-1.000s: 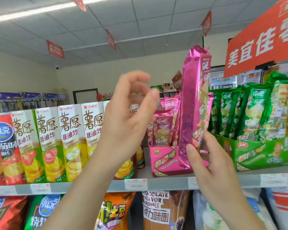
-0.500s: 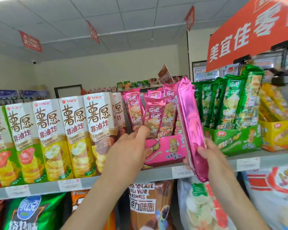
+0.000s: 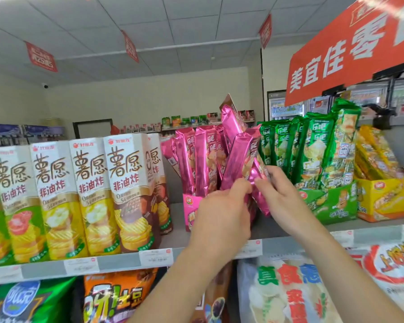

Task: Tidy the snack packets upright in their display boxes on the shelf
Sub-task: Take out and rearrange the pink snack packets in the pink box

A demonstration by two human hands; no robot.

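Note:
A pink display box stands on the shelf and holds several tall pink snack packets. Two pink packets cross each other in front of it. One leaning pink packet tilts to the right, and my left hand pinches its lower part. Another pink packet slants the other way, its lower end gripped by my right hand. My hands nearly touch and hide most of the box front.
Tall white crisp cartons stand left of the pink box. A green display box with upright green packets and a yellow box stand to the right. Large bags fill the shelf below. A red sign hangs overhead.
My right hand brought its pink packet up and in among the packets in the box. My left hand rose from the box front and took hold of a leaning packet.

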